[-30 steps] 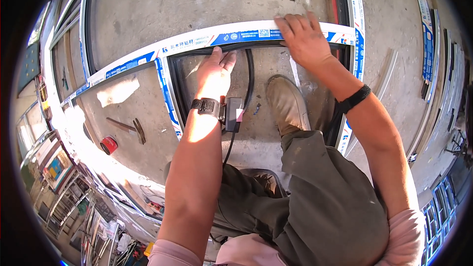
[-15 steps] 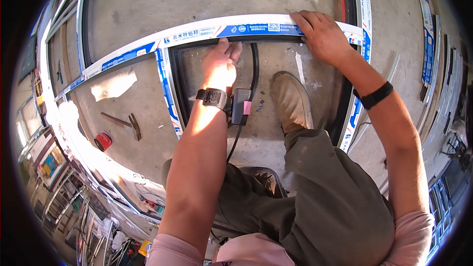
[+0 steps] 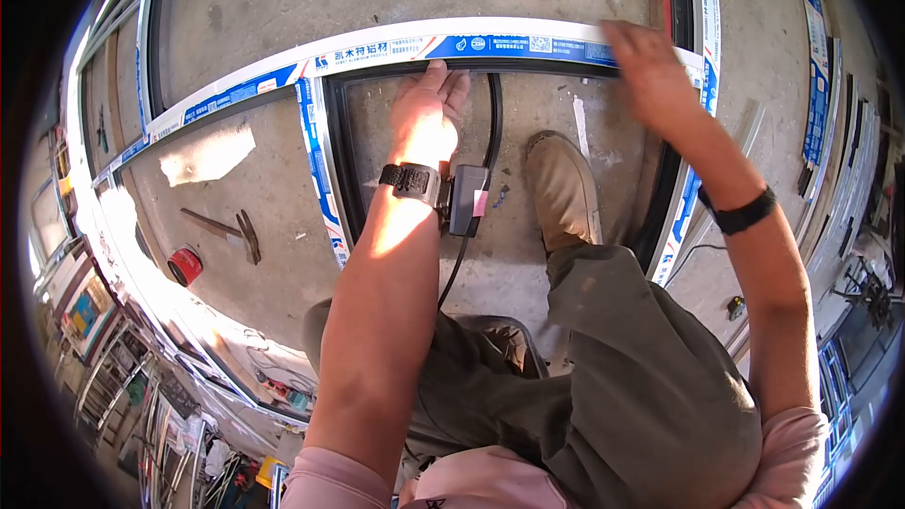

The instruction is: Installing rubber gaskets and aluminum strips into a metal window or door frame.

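Observation:
A window frame with blue-and-white protective film lies over the concrete floor, and its long crossbar (image 3: 509,42) runs across in front of me. My left hand (image 3: 426,118) is palm up below the bar, fingers stretched out, their tips touching the black inner edge (image 3: 528,66). At the bar's right end, close to the corner with the side rail (image 3: 702,47), is my right hand (image 3: 650,75). Motion blurs its fingers, so I cannot make out whether they touch the bar. Inside the frame lies a black cable (image 3: 492,118) with a grey box (image 3: 466,200) on it.
My shoe (image 3: 563,184) stands inside the frame opening. A hammer (image 3: 247,236) and a red roll-shaped object (image 3: 186,267) lie on the floor at left. More film-covered profiles (image 3: 815,85) lie at right. Metal pieces and tools (image 3: 179,443) clutter the lower left.
My right hand has shifted rightward along the bar and its fingers are now blurred. The left hand keeps its place under the bar. The whole view has shifted slightly.

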{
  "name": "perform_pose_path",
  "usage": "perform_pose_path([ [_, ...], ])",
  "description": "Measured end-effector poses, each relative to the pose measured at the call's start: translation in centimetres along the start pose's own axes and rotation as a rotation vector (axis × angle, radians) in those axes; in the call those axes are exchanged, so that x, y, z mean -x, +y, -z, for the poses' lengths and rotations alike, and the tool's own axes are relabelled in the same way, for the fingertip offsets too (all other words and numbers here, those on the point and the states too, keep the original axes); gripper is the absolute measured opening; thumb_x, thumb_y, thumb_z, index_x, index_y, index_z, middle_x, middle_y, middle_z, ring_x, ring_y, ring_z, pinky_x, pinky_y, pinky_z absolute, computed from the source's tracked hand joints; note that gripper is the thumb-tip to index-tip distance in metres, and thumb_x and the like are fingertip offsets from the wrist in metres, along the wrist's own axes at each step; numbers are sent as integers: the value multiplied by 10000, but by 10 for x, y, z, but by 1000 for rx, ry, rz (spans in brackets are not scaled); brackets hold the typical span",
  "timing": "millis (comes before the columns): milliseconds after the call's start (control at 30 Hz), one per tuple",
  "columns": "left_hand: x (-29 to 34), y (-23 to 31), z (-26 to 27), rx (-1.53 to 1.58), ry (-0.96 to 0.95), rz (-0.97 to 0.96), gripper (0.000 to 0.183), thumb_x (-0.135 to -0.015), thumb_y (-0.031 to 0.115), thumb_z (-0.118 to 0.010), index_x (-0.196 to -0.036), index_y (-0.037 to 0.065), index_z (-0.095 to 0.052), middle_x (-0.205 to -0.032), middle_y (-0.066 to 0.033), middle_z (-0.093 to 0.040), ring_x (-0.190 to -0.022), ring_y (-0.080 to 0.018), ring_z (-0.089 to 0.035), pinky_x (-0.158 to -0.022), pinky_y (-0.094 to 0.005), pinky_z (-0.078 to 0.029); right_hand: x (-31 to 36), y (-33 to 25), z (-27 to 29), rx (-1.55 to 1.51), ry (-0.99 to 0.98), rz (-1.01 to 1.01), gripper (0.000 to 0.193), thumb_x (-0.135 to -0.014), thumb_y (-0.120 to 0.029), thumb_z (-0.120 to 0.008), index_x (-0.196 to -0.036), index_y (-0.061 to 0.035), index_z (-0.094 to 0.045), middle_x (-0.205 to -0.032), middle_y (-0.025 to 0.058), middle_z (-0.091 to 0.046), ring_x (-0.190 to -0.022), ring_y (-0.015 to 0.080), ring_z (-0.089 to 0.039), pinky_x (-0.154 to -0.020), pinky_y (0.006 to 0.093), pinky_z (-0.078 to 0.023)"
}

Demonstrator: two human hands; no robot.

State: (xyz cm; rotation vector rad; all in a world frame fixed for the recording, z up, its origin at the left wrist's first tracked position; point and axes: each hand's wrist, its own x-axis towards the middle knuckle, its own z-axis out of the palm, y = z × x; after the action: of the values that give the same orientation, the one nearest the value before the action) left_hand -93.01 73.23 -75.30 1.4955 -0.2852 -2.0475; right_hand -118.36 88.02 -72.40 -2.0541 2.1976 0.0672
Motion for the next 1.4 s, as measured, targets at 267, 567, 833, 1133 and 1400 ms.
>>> perform_pose_path([
  [267, -10, -2, 12, -3, -77, -4, 206, -976, 98, -579, -1127, -8, -487, -1097, -141, -616, -978, -249, -639, -873, -372, -549, -123, -114, -13, -177, 26, 234, 673, -832, -359, -691, -1356, -14, -447, -1095, 136, -595, -1012, 293, -612, -868, 395, -524],
  [567, -13, 9, 19, -65, -157, 48, 181, -976, 95, -570, -1110, -24, -544, -1071, -142, -637, -964, -234, -653, -860, -360, -550, -121, -121, -19, -38, 127, 235, 597, -852, -288, -644, -1347, -15, -451, -1028, 117, -603, -949, 271, -630, -770, 380, -556],
  [833, -3, 54, 17, -843, -90, 110, 298, -945, 263, -640, -1033, -21, -655, -889, -99, -702, -772, -198, -666, -714, -293, -531, -126, -118, -24, -110, 260, 264, 417, -798, -218, -640, -1149, -10, -555, -913, 102, -638, -828, 247, -672, -652, 360, -561],
  [1133, 11, 88, 8, -1944, -266, -1352, 498, -777, 216, -731, -1228, 41, -613, -1292, -159, -588, -1204, -303, -542, -1023, -419, -424, -126, -116, -16, -184, 154, 239, 556, -718, -302, -764, -1149, -31, -541, -960, 109, -640, -865, 260, -674, -681, 358, -567],
  [1400, -20, 88, 9, -1969, -426, -1331, 623, -698, 172, -742, -1283, 49, -564, -1239, -111, -615, -1158, -295, -547, -1062, -434, -367, -130, -117, -17, -286, 96, 236, 647, -730, -305, -760, -1257, -37, -499, -1064, 111, -624, -974, 270, -649, -800, 361, -556],
])
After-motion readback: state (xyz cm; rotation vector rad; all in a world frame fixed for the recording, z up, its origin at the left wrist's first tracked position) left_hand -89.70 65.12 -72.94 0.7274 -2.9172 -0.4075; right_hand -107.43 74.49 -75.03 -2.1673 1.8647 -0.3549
